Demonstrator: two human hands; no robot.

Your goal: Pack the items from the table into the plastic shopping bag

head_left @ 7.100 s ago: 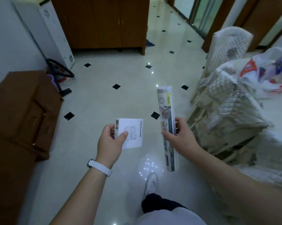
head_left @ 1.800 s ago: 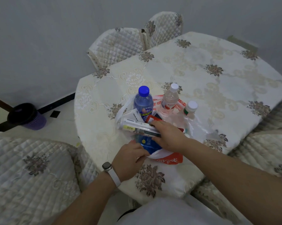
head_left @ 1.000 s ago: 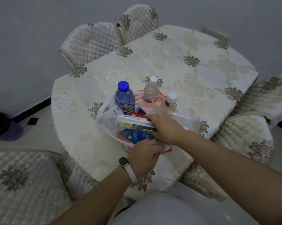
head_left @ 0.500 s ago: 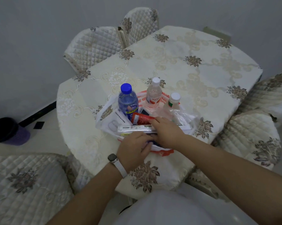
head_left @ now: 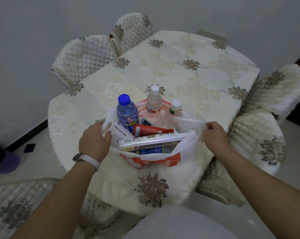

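The plastic shopping bag (head_left: 151, 159) stands on the tabletop (head_left: 189, 69) near its front edge, holding upright bottles (head_left: 127, 112) and a long pack (head_left: 154, 139) lying across its mouth. The left hand (head_left: 94, 140) curls round the bag's left rim; the right hand (head_left: 215, 133) pinches the right rim. Both rims are best drawn up evenly, so the bottles keep standing and the pack slides in rather than tipping out.
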